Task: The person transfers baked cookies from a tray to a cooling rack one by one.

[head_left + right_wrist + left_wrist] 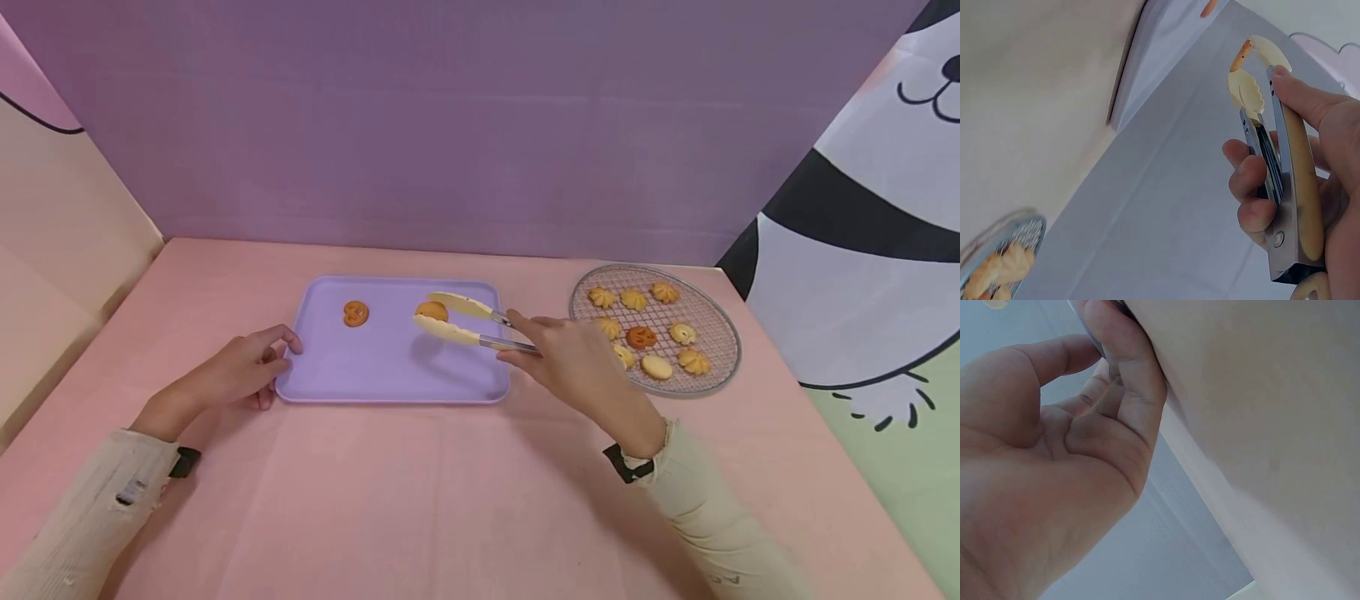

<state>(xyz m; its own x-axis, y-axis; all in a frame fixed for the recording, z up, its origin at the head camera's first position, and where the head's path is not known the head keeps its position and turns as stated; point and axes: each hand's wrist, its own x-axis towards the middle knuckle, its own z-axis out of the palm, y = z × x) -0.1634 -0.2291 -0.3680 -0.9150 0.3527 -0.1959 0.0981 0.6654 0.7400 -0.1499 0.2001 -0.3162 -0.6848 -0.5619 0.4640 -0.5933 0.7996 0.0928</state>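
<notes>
My left hand (238, 367) pinches the left edge of a lilac tray (375, 367) between thumb and fingers. In the left wrist view, the thumb and index finger meet at the tray's rim. My right hand (581, 360) grips metal tongs (1291, 206) with cream scalloped tips. Between those tips is a round brown cookie (432, 311), held above the tray's right half; the right wrist view shows it edge-on, clear of the tray. A pretzel-shaped cookie (356, 314) lies on the tray's upper left.
To the right, a round wire rack (701, 308) carries several cookies: swirled ones, a pale oval cookie (657, 367) and a reddish-brown pretzel-shaped cookie (641, 337). My right hand overlaps the rack's left edge. A pink cloth (420, 492) covers the table; a purple wall (450, 150) stands behind.
</notes>
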